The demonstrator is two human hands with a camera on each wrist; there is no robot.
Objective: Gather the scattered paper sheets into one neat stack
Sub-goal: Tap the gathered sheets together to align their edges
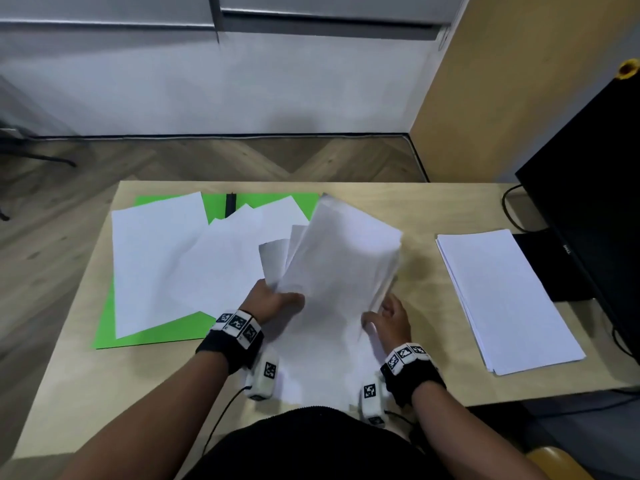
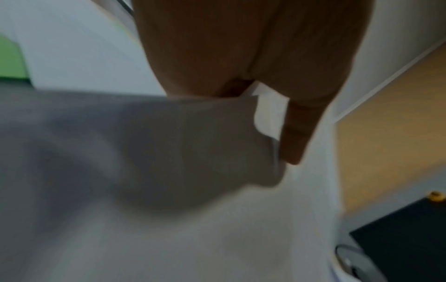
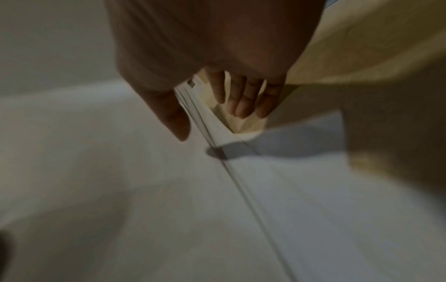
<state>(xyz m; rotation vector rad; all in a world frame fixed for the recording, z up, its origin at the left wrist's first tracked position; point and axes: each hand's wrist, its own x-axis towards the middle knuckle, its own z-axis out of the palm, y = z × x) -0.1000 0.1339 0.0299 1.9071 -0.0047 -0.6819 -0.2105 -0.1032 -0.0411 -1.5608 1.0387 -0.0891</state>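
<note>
I hold a bundle of white sheets (image 1: 339,258) over the middle of the table, its far end raised and its near end low by my body. My left hand (image 1: 277,301) grips the bundle's left edge; in the left wrist view the thumb (image 2: 296,129) presses on the paper (image 2: 144,152). My right hand (image 1: 389,318) lies along the right edge. There the thumb rests on top of the sheets (image 3: 120,171) and the straight fingers (image 3: 243,103) reach below the edge, a gap apart. More loose sheets (image 1: 156,258) lie overlapped at the left.
The loose sheets lie on a green folder (image 1: 145,334) on the wooden table (image 1: 104,393). A squared stack of white paper (image 1: 502,296) sits at the right. Behind it stands a black monitor (image 1: 595,174) with cables. The table's front left is bare wood.
</note>
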